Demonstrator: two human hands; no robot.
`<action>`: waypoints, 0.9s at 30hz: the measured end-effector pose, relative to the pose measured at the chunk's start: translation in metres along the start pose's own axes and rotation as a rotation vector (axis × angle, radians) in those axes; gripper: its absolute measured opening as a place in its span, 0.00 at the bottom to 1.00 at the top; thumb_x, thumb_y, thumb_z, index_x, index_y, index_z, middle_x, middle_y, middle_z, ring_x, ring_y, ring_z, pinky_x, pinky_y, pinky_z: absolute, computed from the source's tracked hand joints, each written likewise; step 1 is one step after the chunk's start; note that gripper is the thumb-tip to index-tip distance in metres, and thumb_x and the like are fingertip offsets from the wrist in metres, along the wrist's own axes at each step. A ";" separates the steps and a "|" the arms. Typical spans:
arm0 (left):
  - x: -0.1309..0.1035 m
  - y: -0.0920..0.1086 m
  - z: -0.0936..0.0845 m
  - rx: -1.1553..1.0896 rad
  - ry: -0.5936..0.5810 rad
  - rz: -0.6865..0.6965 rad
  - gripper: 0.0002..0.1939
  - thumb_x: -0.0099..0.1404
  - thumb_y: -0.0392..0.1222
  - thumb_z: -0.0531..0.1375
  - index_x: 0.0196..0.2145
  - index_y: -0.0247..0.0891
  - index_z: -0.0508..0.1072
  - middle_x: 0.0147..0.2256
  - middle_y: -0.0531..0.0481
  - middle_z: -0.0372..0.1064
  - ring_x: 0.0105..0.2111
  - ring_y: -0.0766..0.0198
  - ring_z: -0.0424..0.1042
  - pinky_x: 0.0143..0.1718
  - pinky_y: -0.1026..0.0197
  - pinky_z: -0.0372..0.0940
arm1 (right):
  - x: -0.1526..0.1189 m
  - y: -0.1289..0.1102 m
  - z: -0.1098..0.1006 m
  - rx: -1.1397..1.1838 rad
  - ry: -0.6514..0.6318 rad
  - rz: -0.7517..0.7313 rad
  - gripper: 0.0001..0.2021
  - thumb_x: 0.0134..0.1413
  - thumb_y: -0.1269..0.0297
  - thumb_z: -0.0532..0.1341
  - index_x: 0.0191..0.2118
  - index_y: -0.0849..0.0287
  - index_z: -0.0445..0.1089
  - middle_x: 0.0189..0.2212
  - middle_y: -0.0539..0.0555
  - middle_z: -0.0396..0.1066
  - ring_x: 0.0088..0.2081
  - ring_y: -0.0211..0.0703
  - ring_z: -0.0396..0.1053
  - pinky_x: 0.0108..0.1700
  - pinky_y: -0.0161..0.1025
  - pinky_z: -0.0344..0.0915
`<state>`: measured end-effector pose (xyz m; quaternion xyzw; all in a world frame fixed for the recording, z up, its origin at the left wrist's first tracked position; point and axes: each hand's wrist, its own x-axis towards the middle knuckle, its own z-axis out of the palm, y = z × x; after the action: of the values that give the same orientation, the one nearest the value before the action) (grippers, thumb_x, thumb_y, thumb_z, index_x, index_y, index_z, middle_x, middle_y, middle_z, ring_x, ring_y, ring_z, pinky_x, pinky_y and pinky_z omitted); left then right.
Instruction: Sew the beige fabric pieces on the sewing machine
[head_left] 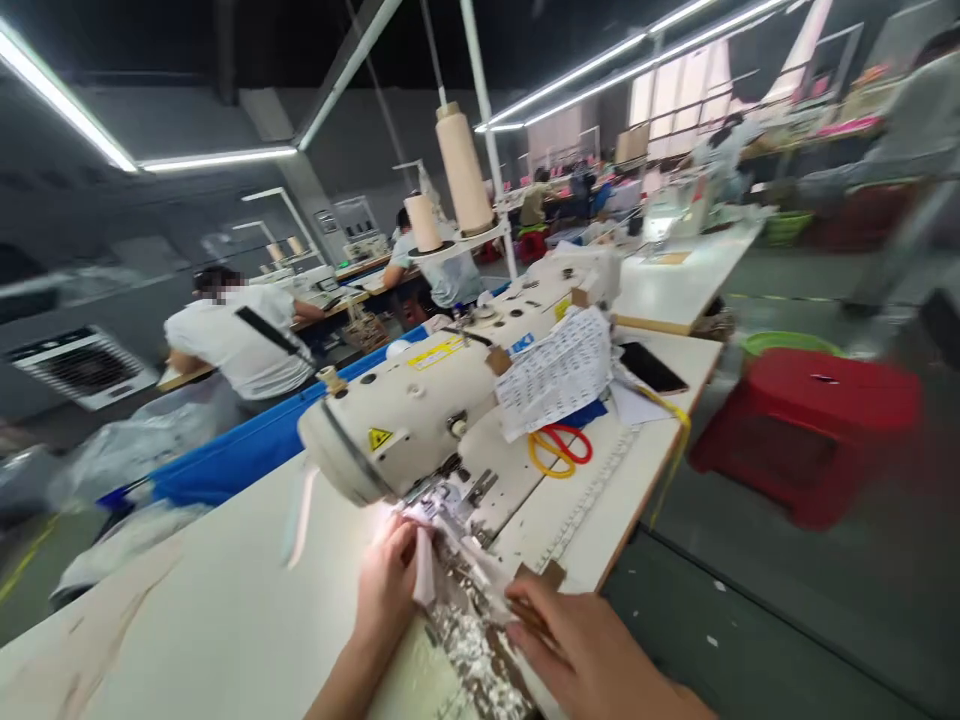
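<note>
A white sewing machine (420, 400) stands on the table, its lamp lighting the needle area. Close to the needle, my left hand (386, 580) is closed on a piece of pale fabric (425, 565), which hangs in a fold by the fingers. The fabric stretches toward my right hand (577, 640), whose thumb and forefinger pinch its near right edge. Between my hands lies a heap of white scraps and lint (480, 640). Brown pieces (551, 575) sit beside the right fingertips. Scissors (559, 450) with one red and one yellow handle lie right of the needle area.
A printed sheet (559, 370) leans on the machine. A black phone (652, 367) and yellow measuring tape (679, 425) lie at the table's right edge. Thread cones (463, 170) stand above. A red stool (817, 430) is to the right. Other people work at machines beyond.
</note>
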<state>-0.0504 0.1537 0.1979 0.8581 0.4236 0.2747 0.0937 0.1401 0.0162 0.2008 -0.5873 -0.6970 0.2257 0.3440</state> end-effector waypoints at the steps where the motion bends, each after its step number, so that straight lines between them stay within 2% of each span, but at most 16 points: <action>1: 0.003 0.000 0.000 -0.059 0.016 -0.020 0.15 0.66 0.45 0.49 0.24 0.40 0.67 0.28 0.48 0.69 0.30 0.59 0.70 0.32 0.58 0.67 | 0.005 0.004 0.004 -0.086 0.022 -0.005 0.10 0.63 0.67 0.50 0.41 0.60 0.67 0.23 0.49 0.73 0.23 0.39 0.71 0.25 0.33 0.55; 4: 0.006 -0.002 0.001 -0.222 0.025 -0.106 0.16 0.66 0.47 0.51 0.24 0.39 0.68 0.29 0.48 0.70 0.30 0.61 0.70 0.32 0.61 0.66 | 0.019 0.011 0.019 -0.207 0.118 -0.083 0.11 0.65 0.69 0.45 0.41 0.59 0.64 0.23 0.49 0.73 0.21 0.40 0.70 0.23 0.35 0.53; 7: 0.004 -0.003 0.002 -0.303 0.020 -0.173 0.16 0.65 0.49 0.53 0.24 0.38 0.70 0.29 0.48 0.70 0.31 0.61 0.70 0.33 0.62 0.65 | 0.031 0.010 0.029 -0.263 0.172 -0.128 0.10 0.62 0.73 0.49 0.45 0.58 0.64 0.28 0.49 0.75 0.24 0.41 0.73 0.24 0.35 0.54; 10: 0.003 -0.005 0.002 -0.351 0.014 -0.203 0.16 0.64 0.49 0.53 0.24 0.38 0.69 0.29 0.48 0.69 0.31 0.62 0.69 0.33 0.63 0.64 | 0.040 0.008 0.033 -0.313 0.161 -0.135 0.13 0.60 0.74 0.52 0.49 0.58 0.64 0.28 0.49 0.76 0.25 0.42 0.74 0.24 0.36 0.54; 19: 0.003 -0.009 0.006 -0.372 0.022 -0.229 0.15 0.64 0.48 0.54 0.24 0.38 0.68 0.27 0.50 0.68 0.28 0.64 0.66 0.30 0.64 0.63 | 0.053 0.008 0.038 -0.324 0.138 -0.166 0.10 0.60 0.73 0.52 0.44 0.58 0.67 0.27 0.49 0.76 0.25 0.40 0.74 0.23 0.35 0.54; 27: 0.004 -0.014 0.011 -0.397 0.017 -0.205 0.16 0.65 0.49 0.54 0.24 0.38 0.68 0.27 0.50 0.66 0.28 0.65 0.65 0.31 0.64 0.62 | 0.058 0.010 0.041 -0.344 0.207 -0.203 0.12 0.58 0.74 0.51 0.43 0.59 0.69 0.24 0.49 0.75 0.24 0.39 0.74 0.23 0.34 0.58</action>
<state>-0.0518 0.1662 0.1848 0.7729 0.4470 0.3490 0.2845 0.1121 0.0783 0.1787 -0.5840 -0.7418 0.0060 0.3295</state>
